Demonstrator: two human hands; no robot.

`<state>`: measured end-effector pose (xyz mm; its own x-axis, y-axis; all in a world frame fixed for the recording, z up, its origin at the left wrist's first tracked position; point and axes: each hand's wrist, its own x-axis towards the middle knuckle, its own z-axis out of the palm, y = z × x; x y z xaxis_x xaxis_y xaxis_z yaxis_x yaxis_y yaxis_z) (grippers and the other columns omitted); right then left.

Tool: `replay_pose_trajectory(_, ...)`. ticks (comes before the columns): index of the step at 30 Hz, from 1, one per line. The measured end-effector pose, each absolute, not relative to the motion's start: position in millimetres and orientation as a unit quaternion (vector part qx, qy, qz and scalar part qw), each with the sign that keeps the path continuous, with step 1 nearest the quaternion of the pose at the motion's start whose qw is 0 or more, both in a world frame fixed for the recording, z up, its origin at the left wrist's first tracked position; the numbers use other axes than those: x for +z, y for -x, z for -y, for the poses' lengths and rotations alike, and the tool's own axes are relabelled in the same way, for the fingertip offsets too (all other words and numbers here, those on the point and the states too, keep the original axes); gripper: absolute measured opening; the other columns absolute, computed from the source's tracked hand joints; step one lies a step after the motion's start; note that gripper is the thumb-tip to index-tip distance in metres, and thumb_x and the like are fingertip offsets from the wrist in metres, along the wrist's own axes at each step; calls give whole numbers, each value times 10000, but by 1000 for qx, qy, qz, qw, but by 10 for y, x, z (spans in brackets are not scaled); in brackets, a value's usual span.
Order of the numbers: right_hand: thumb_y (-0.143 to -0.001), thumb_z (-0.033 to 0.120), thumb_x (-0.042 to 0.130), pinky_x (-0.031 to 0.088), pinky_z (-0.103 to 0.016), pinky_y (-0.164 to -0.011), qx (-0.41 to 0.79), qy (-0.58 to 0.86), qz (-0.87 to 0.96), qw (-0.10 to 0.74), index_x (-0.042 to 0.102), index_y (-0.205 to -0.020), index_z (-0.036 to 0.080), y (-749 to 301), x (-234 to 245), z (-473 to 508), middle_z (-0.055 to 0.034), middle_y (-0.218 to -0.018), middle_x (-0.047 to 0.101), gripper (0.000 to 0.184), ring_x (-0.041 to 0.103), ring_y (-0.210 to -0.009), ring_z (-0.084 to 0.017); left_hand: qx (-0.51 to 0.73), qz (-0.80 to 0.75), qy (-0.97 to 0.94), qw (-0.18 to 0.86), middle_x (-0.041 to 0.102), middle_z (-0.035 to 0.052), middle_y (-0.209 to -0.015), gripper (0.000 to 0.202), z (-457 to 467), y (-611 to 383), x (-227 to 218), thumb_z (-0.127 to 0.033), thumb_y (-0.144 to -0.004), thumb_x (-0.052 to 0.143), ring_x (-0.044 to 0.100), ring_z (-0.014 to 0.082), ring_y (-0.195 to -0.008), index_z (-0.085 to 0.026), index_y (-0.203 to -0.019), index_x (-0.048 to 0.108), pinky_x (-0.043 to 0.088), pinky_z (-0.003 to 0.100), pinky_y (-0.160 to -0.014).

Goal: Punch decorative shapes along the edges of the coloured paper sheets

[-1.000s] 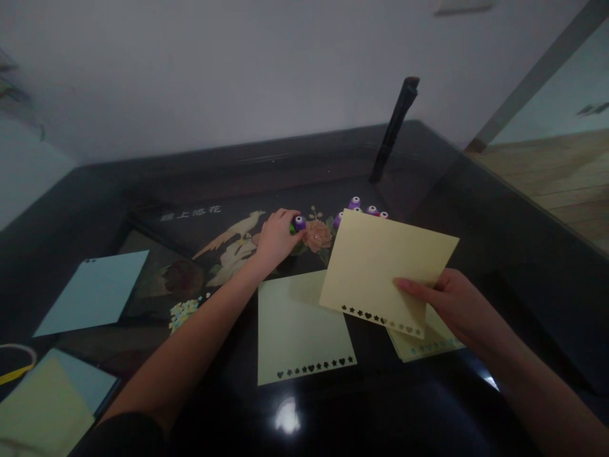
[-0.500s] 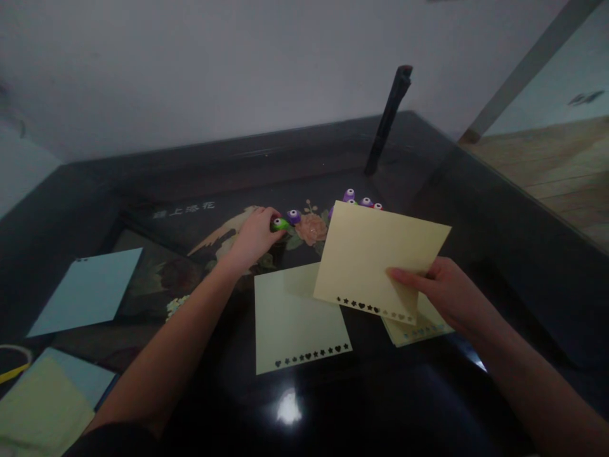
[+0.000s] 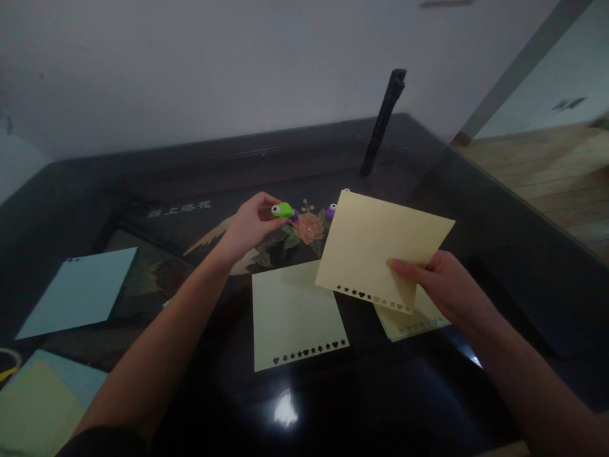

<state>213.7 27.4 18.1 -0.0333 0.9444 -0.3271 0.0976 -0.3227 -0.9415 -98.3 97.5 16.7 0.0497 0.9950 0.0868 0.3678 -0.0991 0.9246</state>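
Observation:
My left hand (image 3: 250,223) pinches a small green paper punch (image 3: 283,210) and holds it just above the dark glass table (image 3: 266,412). My right hand (image 3: 445,289) grips a pale yellow sheet (image 3: 375,244) by its lower right corner, lifted and tilted; a row of punched stars and hearts runs along its lower edge. A second yellow sheet (image 3: 292,311) with a punched border lies flat below it. Purple punches (image 3: 330,210) peek out behind the held sheet.
Another punched sheet (image 3: 412,320) lies under my right hand. A light blue sheet (image 3: 78,292) lies at the left, with more paper (image 3: 38,406) at the lower left corner. A black upright bar (image 3: 383,120) stands at the back. Wooden floor shows at the right.
My left hand took hold of the green punch among the punches and lifted it off the table. The held yellow sheet shifted slightly and now hides most of the purple punches.

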Motion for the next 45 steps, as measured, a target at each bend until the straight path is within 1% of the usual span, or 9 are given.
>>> replay_pose_trajectory(4, -640, 358, 782, 601, -383, -711, 566, 583, 442, 379, 741, -833, 200, -2150, 189, -282, -73, -909, 760, 252, 722, -745, -236, 463, -450, -489, 586, 684, 26, -953, 233, -842, 712, 224, -92, -754, 643, 683, 154, -870, -169, -948, 541, 543, 346, -866)
replay_pose_trajectory(10, -611, 350, 805, 596, -378, -720, 578, 576, 420, 397, 745, -823, 186, -2167, 194, -279, -67, -856, 764, 275, 723, -762, -252, 434, -428, -381, 695, 703, 42, -1002, 303, -767, 510, 68, -11, -793, 585, 688, 128, -890, -169, -1052, 581, 513, 305, -949)
replay_pose_trajectory(14, -613, 345, 808, 595, -400, -758, 581, 564, 416, 413, 746, -816, 208, -2193, 197, -290, -59, -836, 763, 253, 722, -797, -262, 416, -423, -388, 705, 705, 57, -1034, 174, -711, 444, 52, -127, -880, 556, 684, 121, -861, -168, -1035, 624, 526, 296, -919)
replay_pose_trajectory(18, -648, 368, 776, 588, -428, -791, 559, 564, 429, 430, 735, -840, 227, -2214, 243, -302, -59, -884, 761, 242, 716, -839, -275, 384, -432, -411, 705, 720, 43, -973, 139, -622, 370, 81, -159, -849, 619, 685, 121, -777, -180, -982, 651, 556, 291, -833)
replay_pose_trajectory(23, -628, 333, 763, 576, -418, -825, 560, 555, 395, 471, 717, -825, 245, -2225, 307, -326, -28, -885, 761, 221, 715, -826, -253, 341, -401, -442, 726, 708, 52, -1024, 239, -528, 313, 96, -159, -808, 672, 693, 156, -844, -197, -1042, 645, 557, 322, -838)
replay_pose_trajectory(27, -649, 330, 737, 581, -424, -794, 546, 561, 400, 477, 704, -833, 246, -2279, 324, -365, -40, -933, 754, 205, 711, -848, -261, 314, -377, -444, 750, 689, 77, -1077, 253, -487, 288, 126, -208, -876, 585, 671, 181, -967, -192, -1125, 627, 531, 337, -891)
replay_pose_trajectory(33, -645, 294, 752, 543, -420, -885, 528, 560, 384, 511, 688, -872, 217, -2360, 313, -415, -32, -942, 749, 248, 701, -902, -237, 315, -413, -516, 681, 640, 66, -1125, 400, -451, 260, 139, -234, -789, 682, 649, 180, -923, -223, -1179, 593, 540, 296, -746)
replay_pose_trajectory(39, -597, 324, 802, 556, -407, -842, 458, 602, 407, 512, 719, -822, 218, -2316, 310, -376, -31, -923, 756, 263, 704, -867, -242, 333, -408, -556, 643, 671, 59, -1073, 307, -386, 181, 200, -177, -740, 707, 609, 184, -1021, -163, -1034, 619, 461, 337, -934)
replay_pose_trajectory(45, -630, 387, 787, 586, -389, -698, 325, 651, 488, 481, 739, -767, 256, -2315, 332, -316, -25, -869, 762, 196, 711, -802, -248, 339, -398, -537, 663, 691, 47, -1049, 246, -353, 159, 189, -224, -753, 703, 628, 195, -1017, -196, -988, 635, 469, 352, -923)
